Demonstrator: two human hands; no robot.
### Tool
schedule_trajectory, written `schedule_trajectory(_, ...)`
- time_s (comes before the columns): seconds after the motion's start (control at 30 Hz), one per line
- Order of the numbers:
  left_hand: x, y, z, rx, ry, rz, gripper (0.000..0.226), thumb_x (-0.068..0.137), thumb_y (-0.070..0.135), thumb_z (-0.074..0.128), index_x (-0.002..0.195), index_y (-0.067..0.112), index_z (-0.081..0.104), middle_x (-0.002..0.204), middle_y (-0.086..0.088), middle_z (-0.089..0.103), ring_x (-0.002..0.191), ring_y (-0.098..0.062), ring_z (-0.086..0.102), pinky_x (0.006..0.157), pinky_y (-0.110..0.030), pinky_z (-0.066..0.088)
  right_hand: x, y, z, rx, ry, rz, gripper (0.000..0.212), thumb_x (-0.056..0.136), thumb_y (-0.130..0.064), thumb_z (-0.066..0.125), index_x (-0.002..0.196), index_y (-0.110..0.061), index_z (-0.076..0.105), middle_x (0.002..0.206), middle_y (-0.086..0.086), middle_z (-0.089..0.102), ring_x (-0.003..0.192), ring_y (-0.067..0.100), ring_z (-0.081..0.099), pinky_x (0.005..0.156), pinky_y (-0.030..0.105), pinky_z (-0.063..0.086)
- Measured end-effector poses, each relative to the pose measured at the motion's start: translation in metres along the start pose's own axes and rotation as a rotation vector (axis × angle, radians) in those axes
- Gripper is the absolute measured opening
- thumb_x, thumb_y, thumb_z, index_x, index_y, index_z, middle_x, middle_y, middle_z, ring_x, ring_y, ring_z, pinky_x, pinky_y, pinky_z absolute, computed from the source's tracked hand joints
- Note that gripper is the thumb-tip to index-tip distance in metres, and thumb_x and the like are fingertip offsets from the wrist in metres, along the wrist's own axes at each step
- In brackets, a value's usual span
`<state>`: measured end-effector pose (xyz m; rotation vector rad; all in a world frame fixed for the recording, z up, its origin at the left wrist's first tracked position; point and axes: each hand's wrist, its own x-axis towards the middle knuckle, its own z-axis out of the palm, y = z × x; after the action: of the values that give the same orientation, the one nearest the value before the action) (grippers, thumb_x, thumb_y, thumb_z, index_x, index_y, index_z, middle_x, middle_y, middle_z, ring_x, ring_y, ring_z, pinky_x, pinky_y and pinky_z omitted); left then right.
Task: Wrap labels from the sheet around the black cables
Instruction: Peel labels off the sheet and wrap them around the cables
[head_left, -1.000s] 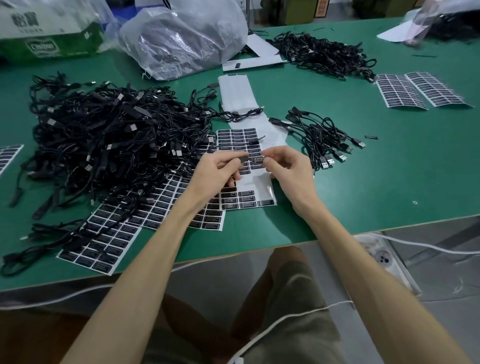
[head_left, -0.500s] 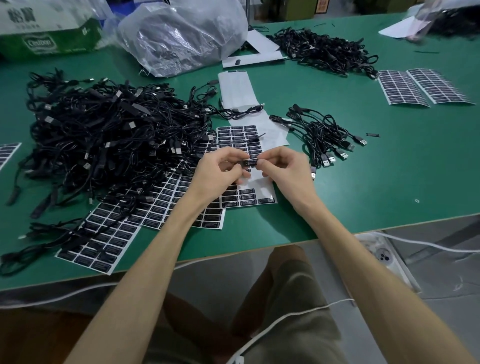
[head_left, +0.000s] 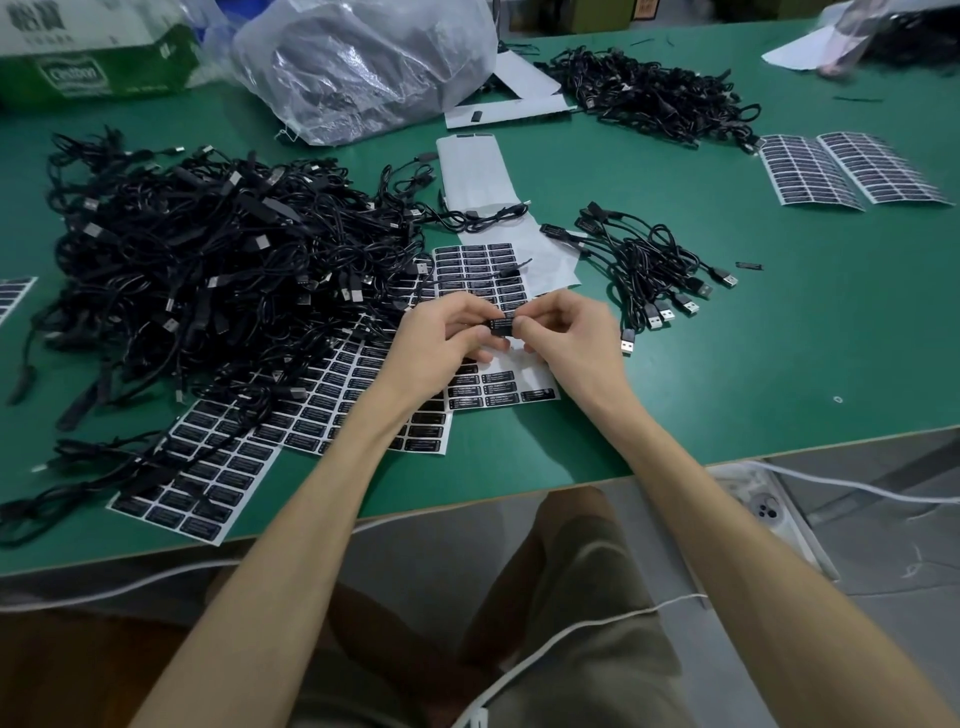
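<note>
- A big tangled heap of black cables (head_left: 208, 270) lies left of the label sheet (head_left: 498, 384) on the green surface (head_left: 779, 364), spilling over neighbouring sheets.
- The sheet is glossy white, with small black rectangular stickers.
- Left hand (head_left: 441, 348) and right hand (head_left: 571, 343) meet above it, fingertips pinching one label (head_left: 501, 326) between them.
- A smaller cable bundle (head_left: 649, 265) lies right of the sheet.

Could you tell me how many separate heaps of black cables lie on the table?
3: large heap left, small bundle right of centre, far heap behind; a blurred fourth may lie top-right.
</note>
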<state>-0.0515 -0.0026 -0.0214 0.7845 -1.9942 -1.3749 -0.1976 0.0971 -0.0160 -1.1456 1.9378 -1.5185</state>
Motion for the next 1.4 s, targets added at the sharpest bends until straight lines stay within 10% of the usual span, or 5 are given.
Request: schedule_trajectory(1.4, -0.011, 0.010, 0.008, 0.131, 0.053, 0.029, 0.031, 0.099, -0.011, 0.048, 0.115, 0.006, 0.068, 0.100, -0.003, 0.075, 0.089, -0.012, 0.077, 0.083, -0.026, 0.061, -0.001, -0.002, -0.001, 0.008, -0.017, 0.041, 0.006, 0.086, -0.012, 0.073, 0.090, -0.016, 0.076, 0.076, 0.004, 0.075, 0.067, 0.007, 0.064, 0.062, 0.022, 0.048)
